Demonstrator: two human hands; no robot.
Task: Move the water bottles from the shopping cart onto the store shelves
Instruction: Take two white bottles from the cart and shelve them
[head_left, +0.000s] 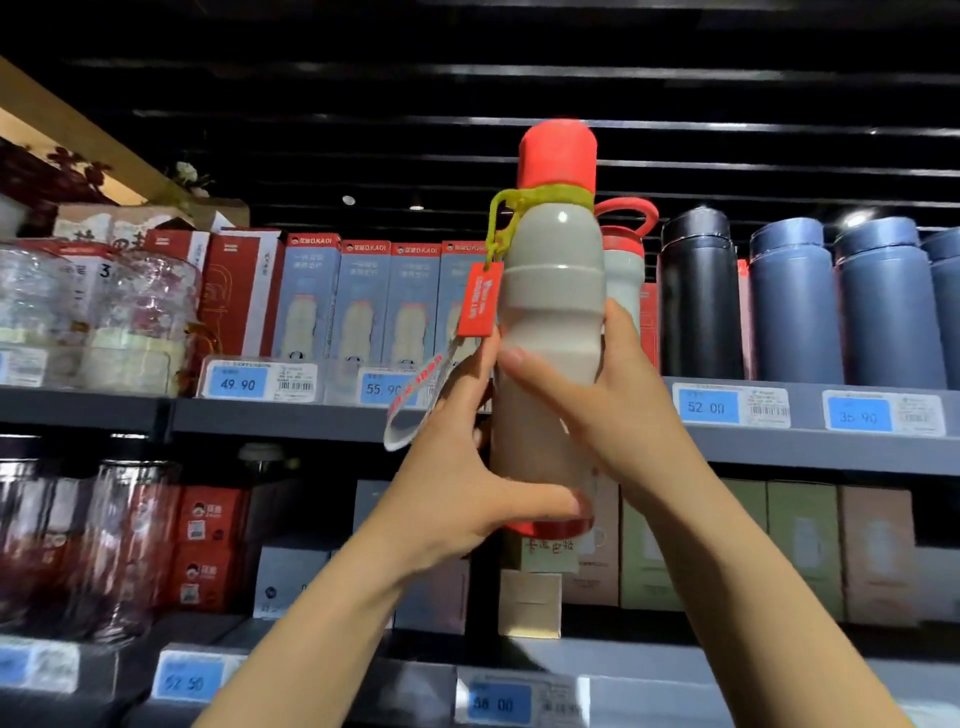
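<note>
I see both hands wrapped round the upright grey ridged water bottle with red cap (550, 332): left hand (457, 467) low, right hand (602, 395) mid-body, in front of the grey upper shelf (291, 418).

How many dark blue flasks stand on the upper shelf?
3 in view: one beside the black flask, one to its right, one cut by the right edge. More may be hidden behind.

Tall blue-and-red printed cartons (363, 301) stand mid-left; clear glass jars (130, 322) far left; blue price labels (238, 383) along the edges.
</note>
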